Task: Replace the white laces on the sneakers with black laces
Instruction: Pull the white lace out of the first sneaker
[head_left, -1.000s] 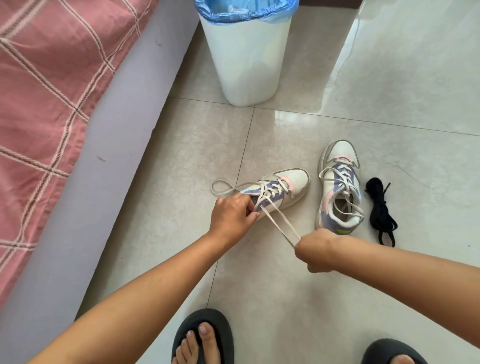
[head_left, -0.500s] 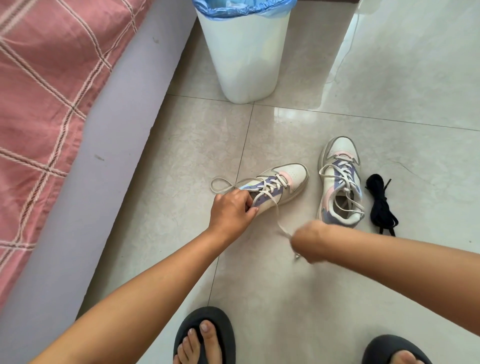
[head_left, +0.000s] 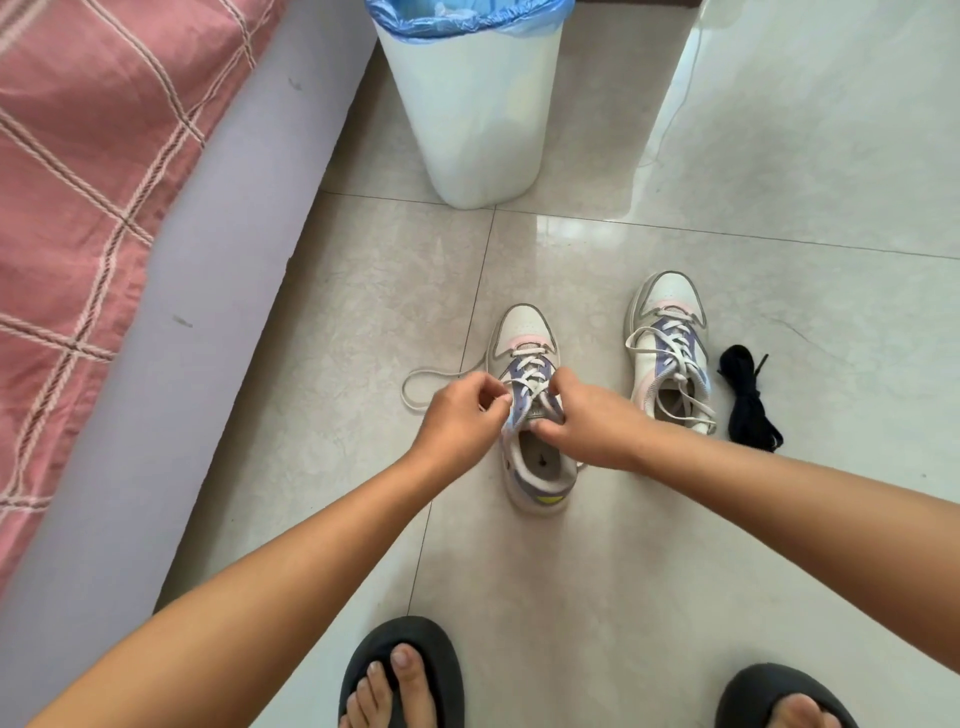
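White sneakers with lilac and pink panels, white laces; black laces beside. Pink bedspread checked in pale lines. White bin, blue liner, grey marbled floor, black slippers.

Two sneakers stand side by side on the floor, bundled laces right, bin behind.

Near sneaker white with purple and pink panels, upright on floor, toe pointing away, white lace still threaded, one end looping out left. Second sneaker beside it on right, laced white; black laces bundled just right of it
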